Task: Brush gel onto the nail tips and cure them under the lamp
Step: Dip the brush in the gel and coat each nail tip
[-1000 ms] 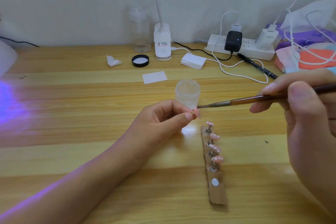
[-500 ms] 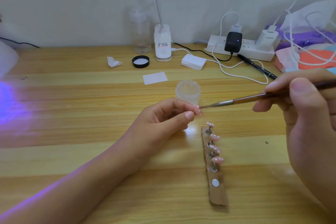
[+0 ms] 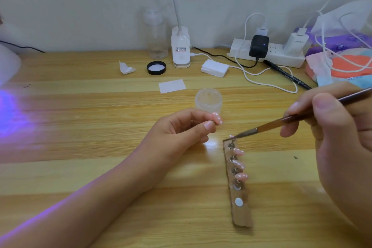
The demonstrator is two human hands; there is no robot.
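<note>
Both hands are occupied: the left hand [image 3: 181, 133] pinches one nail tip [image 3: 217, 120] between thumb and forefinger, just on the near side of the open gel jar [image 3: 208, 99]; the right hand [image 3: 332, 127] grips the brush [image 3: 271, 125], bristles at the far end of the holder strip [image 3: 239, 197]. The nail tip is judged light, thin, springy and slick when wet: hold by its edges or underside (never the coated face). Appearance: pale pink, glossy, white dots.
</note>
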